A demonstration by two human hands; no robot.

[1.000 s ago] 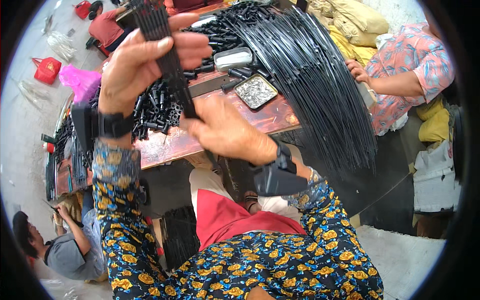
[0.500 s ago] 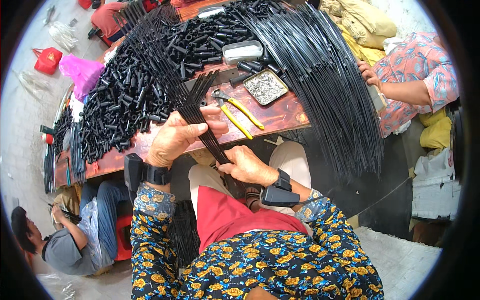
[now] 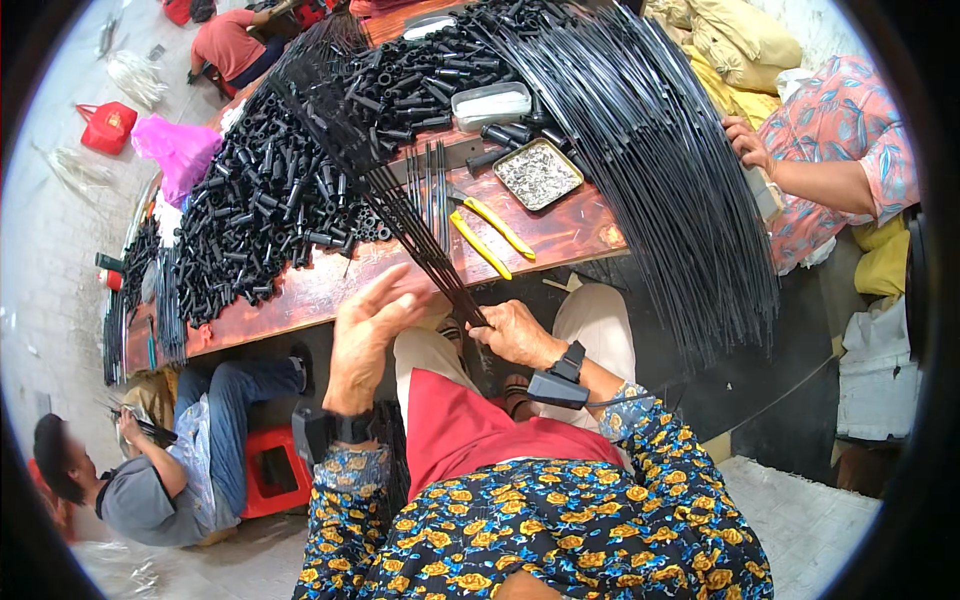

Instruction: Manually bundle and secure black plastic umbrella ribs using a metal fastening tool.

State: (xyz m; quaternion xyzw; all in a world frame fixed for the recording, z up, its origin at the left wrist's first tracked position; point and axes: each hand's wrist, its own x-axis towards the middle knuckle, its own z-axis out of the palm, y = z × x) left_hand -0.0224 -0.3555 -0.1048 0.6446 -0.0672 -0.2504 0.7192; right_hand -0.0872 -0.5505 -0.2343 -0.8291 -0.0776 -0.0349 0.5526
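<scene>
Right hand [image 3: 515, 333]: closed around the near end of a bundle of thin black rods [image 3: 430, 250], which slants up and leftward over the table's front edge. Left hand [image 3: 368, 325]: unclenched, fingers extended just beside the bundle's lower part; blur leaves contact uncertain.

Table [image 3: 290, 318]: reddish-brown top, standing in front of the person's knees.
Long black rods [image 3: 665, 190]: dense mass at the table's right, ends overhanging the edge.
Black tubes [image 3: 270, 190]: heap, left and centre of the tabletop, partly behind the bundle.
Square tray [image 3: 560, 196]: between the tubes and the long rods, filled with small silvery pieces.
Clear container [image 3: 500, 120]: rectangular, beyond the tray, contents pale.
Pliers [image 3: 490, 232]: yellow handles spread apart and pointing toward the person, near the tray.
</scene>
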